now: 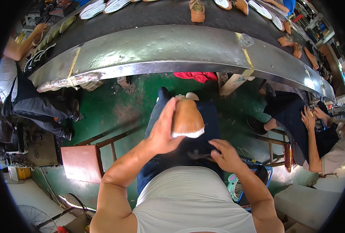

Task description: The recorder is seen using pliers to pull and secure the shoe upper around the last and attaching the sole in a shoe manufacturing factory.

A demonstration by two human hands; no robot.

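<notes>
My left hand (pixel 161 132) is wrapped round the side of a brown leather shoe upper (pixel 188 115), held up over my lap. A ragged white edge runs along the end of the upper nearest me. Lower and to the right, my right hand (pixel 227 156) is closed round a thin tool (pixel 198 155) that points left toward my lap. Motion smears the tool, so its kind does not show. A gap lies between the tool and the shoe upper.
A metal-edged conveyor bench (pixel 157 46) crosses ahead, carrying brown shoes (pixel 197 11) and white soles (pixel 92 9). A clear cup (pixel 245 40) stands at its edge. Co-workers sit left and right. A reddish-brown stool (pixel 81 162) is at my left, a small mint-green fan (pixel 234 187) at my right.
</notes>
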